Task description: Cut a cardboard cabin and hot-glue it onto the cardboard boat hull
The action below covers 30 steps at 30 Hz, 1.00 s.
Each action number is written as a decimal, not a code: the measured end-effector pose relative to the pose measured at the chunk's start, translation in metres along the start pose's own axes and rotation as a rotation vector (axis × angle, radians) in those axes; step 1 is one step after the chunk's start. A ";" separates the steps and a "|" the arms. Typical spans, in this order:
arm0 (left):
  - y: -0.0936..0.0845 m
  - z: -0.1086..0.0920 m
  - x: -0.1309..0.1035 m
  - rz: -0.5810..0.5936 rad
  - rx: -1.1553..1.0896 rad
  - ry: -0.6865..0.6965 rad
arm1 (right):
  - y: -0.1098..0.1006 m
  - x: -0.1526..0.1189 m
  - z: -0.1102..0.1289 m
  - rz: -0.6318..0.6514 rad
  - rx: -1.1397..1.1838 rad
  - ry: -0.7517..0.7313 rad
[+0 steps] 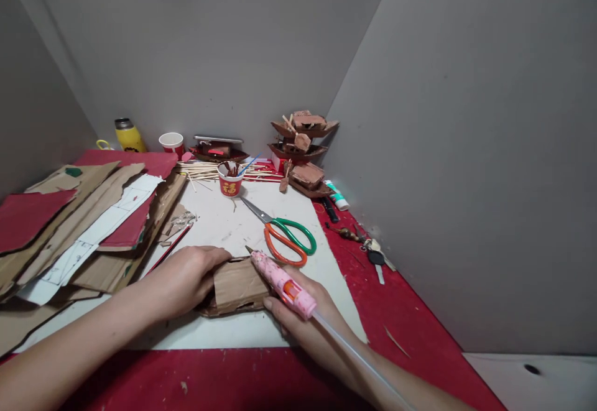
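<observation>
A small brown cardboard boat (241,284) with a flat roof piece sits low on the white sheet in front of me. My left hand (191,280) grips its left end, the fingers curled over the far side. A pink glue gun (275,277) rests in my right hand (308,311), its nozzle pointing away over the boat's far edge. From its back end trails a clear glue stick (354,349). My right thumb touches the boat's right end; the other right fingers are largely hidden. Beyond the boat lie scissors (295,237) with green and orange handles.
Cardboard sheets (107,212) are piled at left. A paper cup (231,184) with brown paint stands before thin sticks (200,170). Finished brown boats (305,150) are stacked at the back right. Keys (375,257) lie along the right wall; a yellow bottle (128,137) stands far left.
</observation>
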<state>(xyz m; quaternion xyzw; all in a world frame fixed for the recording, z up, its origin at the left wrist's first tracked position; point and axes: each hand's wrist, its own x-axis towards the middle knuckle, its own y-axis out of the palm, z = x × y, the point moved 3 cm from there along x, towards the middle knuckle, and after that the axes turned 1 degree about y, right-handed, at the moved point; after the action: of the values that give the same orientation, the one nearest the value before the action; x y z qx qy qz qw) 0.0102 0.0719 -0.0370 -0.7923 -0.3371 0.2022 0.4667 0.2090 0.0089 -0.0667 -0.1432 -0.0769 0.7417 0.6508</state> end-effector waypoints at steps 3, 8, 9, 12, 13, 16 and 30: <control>-0.001 0.001 -0.006 -0.070 -0.020 0.049 | -0.003 0.002 0.001 -0.013 -0.054 -0.073; 0.009 0.008 -0.008 -0.125 0.013 0.092 | -0.003 0.002 0.000 0.016 -0.018 -0.060; 0.010 0.009 -0.007 -0.144 0.026 0.111 | -0.003 0.002 -0.001 0.029 0.009 -0.025; 0.013 0.009 -0.006 -0.196 0.062 0.156 | -0.002 -0.001 -0.004 0.051 0.093 0.078; 0.013 0.008 -0.006 -0.205 0.069 0.164 | -0.002 -0.002 -0.005 0.055 0.120 0.095; 0.015 0.006 -0.007 -0.213 0.088 0.178 | -0.002 -0.005 -0.005 0.052 0.171 0.109; 0.012 -0.002 -0.011 -0.310 0.192 0.281 | -0.002 -0.003 -0.013 -0.044 0.115 0.131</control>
<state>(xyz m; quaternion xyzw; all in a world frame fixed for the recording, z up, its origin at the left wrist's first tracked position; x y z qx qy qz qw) 0.0075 0.0590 -0.0464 -0.7034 -0.3659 0.0470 0.6076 0.2153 0.0051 -0.0778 -0.1519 0.0053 0.7195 0.6777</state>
